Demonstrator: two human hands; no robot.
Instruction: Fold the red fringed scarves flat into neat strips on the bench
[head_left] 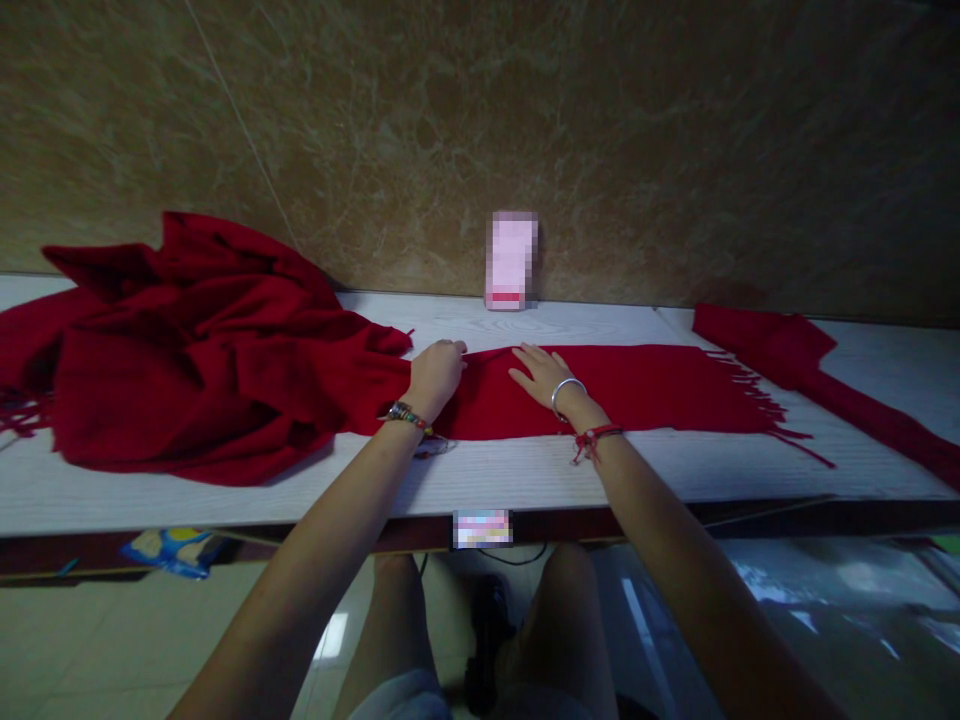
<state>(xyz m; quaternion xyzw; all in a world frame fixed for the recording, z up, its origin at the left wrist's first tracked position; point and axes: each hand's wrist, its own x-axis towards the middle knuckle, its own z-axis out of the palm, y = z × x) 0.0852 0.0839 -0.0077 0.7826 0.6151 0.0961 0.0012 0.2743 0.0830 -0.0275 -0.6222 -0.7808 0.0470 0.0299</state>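
Pale wood-grain table (525, 480), soft fringed scarf (645, 390) — hands flat

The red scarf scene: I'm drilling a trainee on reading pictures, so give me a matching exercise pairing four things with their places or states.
Things:
1. left hand
2. right hand
3. bunched scarf end
4. second red cloth

Places or states:
A. far right of the table
B. flat, palm down on the scarf
C. piled at the left
D. curled at the scarf's fold

Pairs: 1-D, 2-B, 3-C, 4-A

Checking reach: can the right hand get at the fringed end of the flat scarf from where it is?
Probably yes. The right hand lies flat on the scarf, and nothing sits on the cloth between it and the fringe.
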